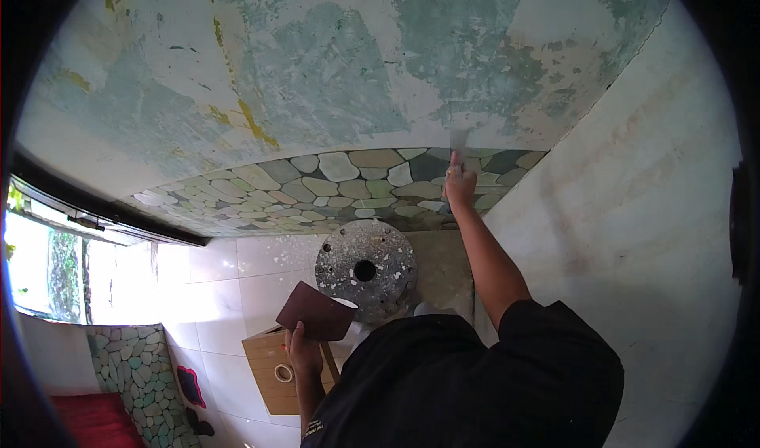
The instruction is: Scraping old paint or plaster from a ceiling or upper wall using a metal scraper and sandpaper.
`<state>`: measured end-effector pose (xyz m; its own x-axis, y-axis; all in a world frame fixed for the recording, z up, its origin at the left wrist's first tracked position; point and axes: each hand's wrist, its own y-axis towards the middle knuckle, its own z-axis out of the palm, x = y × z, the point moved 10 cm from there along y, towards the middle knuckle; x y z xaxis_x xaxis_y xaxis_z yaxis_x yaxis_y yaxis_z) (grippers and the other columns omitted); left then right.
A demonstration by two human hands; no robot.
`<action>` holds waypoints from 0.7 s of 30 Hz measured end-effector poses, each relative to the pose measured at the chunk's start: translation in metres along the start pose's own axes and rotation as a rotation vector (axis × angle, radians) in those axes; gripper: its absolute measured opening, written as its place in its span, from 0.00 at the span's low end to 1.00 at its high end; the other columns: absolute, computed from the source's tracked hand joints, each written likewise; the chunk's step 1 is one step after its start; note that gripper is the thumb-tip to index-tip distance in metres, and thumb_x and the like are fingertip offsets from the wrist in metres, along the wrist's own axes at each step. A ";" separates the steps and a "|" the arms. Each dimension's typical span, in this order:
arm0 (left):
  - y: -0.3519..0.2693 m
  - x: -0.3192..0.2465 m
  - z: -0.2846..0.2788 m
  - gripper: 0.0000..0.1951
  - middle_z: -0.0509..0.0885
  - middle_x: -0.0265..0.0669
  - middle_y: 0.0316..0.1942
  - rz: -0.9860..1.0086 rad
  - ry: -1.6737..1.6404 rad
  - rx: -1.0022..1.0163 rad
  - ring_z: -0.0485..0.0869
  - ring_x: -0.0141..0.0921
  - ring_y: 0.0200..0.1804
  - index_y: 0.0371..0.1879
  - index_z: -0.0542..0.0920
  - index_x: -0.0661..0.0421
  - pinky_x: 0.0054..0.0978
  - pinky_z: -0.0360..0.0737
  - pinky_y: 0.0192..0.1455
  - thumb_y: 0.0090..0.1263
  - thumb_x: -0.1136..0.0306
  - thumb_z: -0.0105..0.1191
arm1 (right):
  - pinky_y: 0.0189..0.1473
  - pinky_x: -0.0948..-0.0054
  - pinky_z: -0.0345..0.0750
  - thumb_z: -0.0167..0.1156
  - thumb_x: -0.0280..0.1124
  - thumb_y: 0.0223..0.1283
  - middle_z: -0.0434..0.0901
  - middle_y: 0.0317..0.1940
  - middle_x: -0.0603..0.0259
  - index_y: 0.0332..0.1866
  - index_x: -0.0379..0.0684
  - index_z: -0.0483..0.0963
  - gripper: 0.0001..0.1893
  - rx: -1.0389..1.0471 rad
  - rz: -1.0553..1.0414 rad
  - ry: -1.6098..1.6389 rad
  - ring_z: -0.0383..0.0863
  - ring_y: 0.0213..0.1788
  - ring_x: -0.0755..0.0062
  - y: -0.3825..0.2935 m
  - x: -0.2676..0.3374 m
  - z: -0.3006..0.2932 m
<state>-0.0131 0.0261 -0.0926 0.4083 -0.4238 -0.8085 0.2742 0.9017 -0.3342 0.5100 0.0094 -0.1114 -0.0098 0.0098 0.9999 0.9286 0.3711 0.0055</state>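
My right hand (460,182) is closed around the handle of a scraper (459,137), a putty-knife type whose blade looks blurred. The blade lies at the lower edge of the painted wall (326,74), just above the pebble-pattern stone tiles (335,167). Patches of green and white cover that wall. Lower down, my left hand (304,353) grips a sheet of dark red-brown sandpaper (314,312), curled at its right end, with the thumb on its face. Part of the left fingers is hidden.
A round, paint-spattered stand (356,252) with a central hole is on the floor before me. Beside my left arm is a cardboard box (261,377) with a roll of tape (284,373) on it. A white wall (605,210) rises at right; a dark-framed opening (113,222) is at left.
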 end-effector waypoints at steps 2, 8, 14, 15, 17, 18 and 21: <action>0.004 0.002 0.006 0.23 0.69 0.43 0.60 -0.015 -0.029 0.020 0.69 0.39 0.62 0.62 0.62 0.60 0.39 0.64 0.65 0.69 0.68 0.45 | 0.08 0.74 0.60 0.51 0.53 0.64 0.62 0.06 0.68 0.17 0.38 0.67 0.28 -0.061 -0.076 -0.041 0.63 0.04 0.75 0.007 -0.024 -0.017; -0.003 -0.004 -0.002 0.21 0.70 0.46 0.57 0.023 0.078 -0.056 0.70 0.41 0.60 0.59 0.64 0.61 0.42 0.67 0.63 0.70 0.64 0.44 | 0.10 0.72 0.61 0.51 0.52 0.64 0.64 0.07 0.68 0.16 0.39 0.67 0.28 -0.034 -0.045 0.000 0.65 0.06 0.75 0.025 0.033 0.003; -0.003 0.000 -0.006 0.20 0.71 0.46 0.56 0.019 0.011 -0.049 0.70 0.41 0.59 0.58 0.64 0.61 0.42 0.69 0.62 0.71 0.67 0.44 | 0.10 0.71 0.61 0.51 0.53 0.64 0.63 0.06 0.68 0.15 0.40 0.67 0.29 -0.055 -0.003 -0.010 0.64 0.06 0.75 0.003 0.007 -0.006; -0.003 -0.001 -0.004 0.20 0.71 0.46 0.56 0.021 0.011 -0.047 0.70 0.41 0.59 0.58 0.64 0.61 0.42 0.69 0.62 0.71 0.67 0.44 | 0.08 0.73 0.60 0.50 0.54 0.63 0.62 0.06 0.68 0.16 0.40 0.66 0.29 -0.073 0.016 -0.072 0.63 0.04 0.76 0.001 -0.003 -0.010; -0.002 -0.004 0.002 0.19 0.71 0.45 0.55 0.032 0.036 -0.034 0.70 0.41 0.59 0.58 0.64 0.61 0.41 0.69 0.62 0.71 0.67 0.44 | 0.08 0.73 0.60 0.51 0.54 0.63 0.62 0.06 0.68 0.16 0.40 0.66 0.28 -0.079 -0.005 -0.092 0.63 0.05 0.76 0.007 -0.013 -0.015; -0.002 -0.004 0.001 0.19 0.71 0.45 0.55 0.033 0.037 -0.036 0.70 0.41 0.59 0.58 0.64 0.61 0.41 0.69 0.62 0.71 0.67 0.44 | 0.08 0.74 0.60 0.51 0.54 0.63 0.62 0.07 0.68 0.16 0.41 0.66 0.28 -0.082 -0.023 -0.115 0.63 0.05 0.76 0.007 -0.015 -0.016; -0.003 -0.003 -0.002 0.18 0.72 0.45 0.54 0.034 0.040 -0.014 0.71 0.40 0.59 0.58 0.64 0.61 0.40 0.69 0.63 0.71 0.68 0.43 | 0.07 0.74 0.59 0.50 0.54 0.64 0.62 0.06 0.69 0.17 0.41 0.66 0.28 -0.054 -0.047 0.032 0.63 0.05 0.77 0.025 0.014 -0.004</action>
<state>-0.0172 0.0252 -0.0901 0.3820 -0.3891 -0.8382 0.2484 0.9169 -0.3124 0.5349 0.0154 -0.0974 -0.0427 -0.0367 0.9984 0.9461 0.3196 0.0522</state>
